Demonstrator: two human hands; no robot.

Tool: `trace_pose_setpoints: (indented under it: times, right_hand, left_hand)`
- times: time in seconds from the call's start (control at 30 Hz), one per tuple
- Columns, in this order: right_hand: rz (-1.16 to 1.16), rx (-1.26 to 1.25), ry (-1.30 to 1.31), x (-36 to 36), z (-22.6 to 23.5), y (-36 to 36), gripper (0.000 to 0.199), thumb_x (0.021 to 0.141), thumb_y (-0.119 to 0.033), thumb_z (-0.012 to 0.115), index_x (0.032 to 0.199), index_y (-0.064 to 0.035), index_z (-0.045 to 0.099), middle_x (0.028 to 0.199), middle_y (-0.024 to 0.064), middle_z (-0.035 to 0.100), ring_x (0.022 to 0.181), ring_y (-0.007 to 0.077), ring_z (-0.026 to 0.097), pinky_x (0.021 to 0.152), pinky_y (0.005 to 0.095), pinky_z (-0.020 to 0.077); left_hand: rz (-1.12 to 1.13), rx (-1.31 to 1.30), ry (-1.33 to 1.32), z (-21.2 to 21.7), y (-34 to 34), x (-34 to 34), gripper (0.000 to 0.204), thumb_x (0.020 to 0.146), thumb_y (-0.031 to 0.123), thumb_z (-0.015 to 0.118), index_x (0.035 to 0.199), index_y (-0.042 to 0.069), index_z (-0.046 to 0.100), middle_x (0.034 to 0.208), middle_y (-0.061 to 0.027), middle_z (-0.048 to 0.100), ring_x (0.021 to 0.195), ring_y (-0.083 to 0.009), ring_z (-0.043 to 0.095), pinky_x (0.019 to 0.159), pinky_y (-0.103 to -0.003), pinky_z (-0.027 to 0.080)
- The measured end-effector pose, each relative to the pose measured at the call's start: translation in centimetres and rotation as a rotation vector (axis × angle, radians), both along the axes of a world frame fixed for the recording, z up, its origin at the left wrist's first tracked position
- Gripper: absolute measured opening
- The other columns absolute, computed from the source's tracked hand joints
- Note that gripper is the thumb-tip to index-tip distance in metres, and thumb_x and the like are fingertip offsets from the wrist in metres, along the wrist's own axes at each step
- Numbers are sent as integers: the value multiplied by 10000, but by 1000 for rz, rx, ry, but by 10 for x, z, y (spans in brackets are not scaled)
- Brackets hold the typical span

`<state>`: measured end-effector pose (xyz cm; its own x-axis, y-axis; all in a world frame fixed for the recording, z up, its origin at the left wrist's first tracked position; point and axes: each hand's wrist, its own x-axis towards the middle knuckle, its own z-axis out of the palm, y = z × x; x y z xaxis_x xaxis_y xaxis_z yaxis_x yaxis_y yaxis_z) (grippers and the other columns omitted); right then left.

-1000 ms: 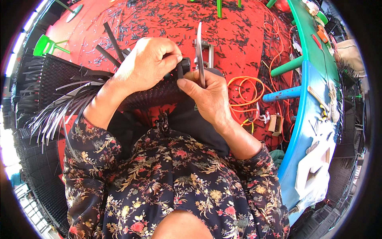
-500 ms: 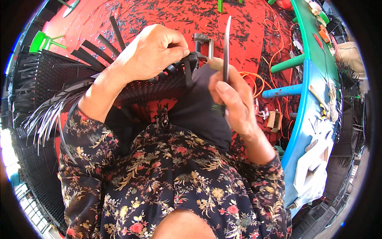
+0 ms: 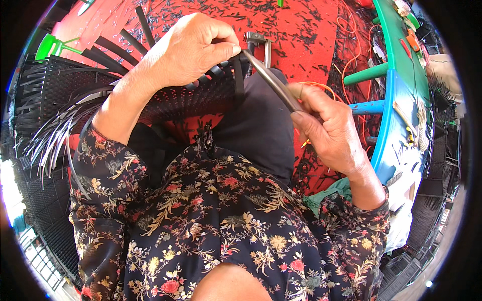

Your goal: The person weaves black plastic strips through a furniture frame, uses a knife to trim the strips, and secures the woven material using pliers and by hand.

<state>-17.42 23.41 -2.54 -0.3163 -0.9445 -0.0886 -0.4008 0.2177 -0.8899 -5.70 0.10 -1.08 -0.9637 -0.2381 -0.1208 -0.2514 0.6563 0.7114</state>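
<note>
My left hand [image 3: 193, 52] is closed in a pinch at the upper right edge of a black woven piece [image 3: 181, 106], made of flat plastic-looking strips. A dark strip [image 3: 238, 75] hangs down just below its fingertips. What sits between thumb and finger is mostly hidden. Loose black strips [image 3: 118, 49] stick up beyond the wrist. In my right hand [image 3: 329, 130] is a long, pointed, knife-like metal tool [image 3: 273, 83], gripped near its lower end. The tool slants up to the left, its tip at the edge beside my left fingertips; whether it touches, I cannot tell.
A metal bracket [image 3: 258, 38] stands just beyond the work. Black offcuts lie over the red floor [image 3: 296, 55]. On the right is a blue and green table [image 3: 384, 130] with tools and cord; orange cable runs beside it. A green stool [image 3: 47, 47] stands at the far left.
The knife-like tool has swung from upright to a leftward slant, its tip coming to the woven edge. My right hand moved to the right. My left hand stays pinched, slightly higher in view.
</note>
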Motion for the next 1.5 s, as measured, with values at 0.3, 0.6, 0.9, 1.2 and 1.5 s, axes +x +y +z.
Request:
trace_pose_setpoints:
  times: [0.3,0.6,0.9,1.2,1.5]
  right_hand:
    - [33,-4,80,-2,19,-15,318,811,-17,542,1129,-12,547,881,150,594,787,264,576,690,308,452]
    - [192,41,242,-18,52,-24,360,848,-30,500,1207,-37,532,712,23,533,554,87,467,507,224,387]
    - [365,151,271,-44,77,-45,347,851,-98,501,1186,-18,548,642,-44,463,515,20,399,445,202,349]
    - [314,-38,468,-33,69,-37,324,838,-57,530,1155,4,554,846,66,630,715,97,557,664,247,458]
    - [301,-21,449,-36,69,-36,307,828,-38,540,1130,12,566,885,70,638,766,63,543,678,237,447]
  left_hand:
    - [9,-13,3,6,1,2,185,866,161,553,833,-12,611,627,-5,512,583,-65,463,546,-246,393]
    - [2,28,78,0,-2,6,88,829,31,558,854,-26,620,687,-11,577,649,-58,531,592,-224,424]
    - [31,-67,220,4,8,2,125,763,90,598,847,1,626,627,-128,602,575,-215,613,557,-314,471]
    - [-3,-179,416,-3,13,0,227,772,-12,563,991,37,530,647,-45,575,578,-71,527,533,-240,440]
    - [22,-185,353,0,13,2,285,764,-29,552,1039,27,504,675,-45,573,571,-64,514,532,-226,432]
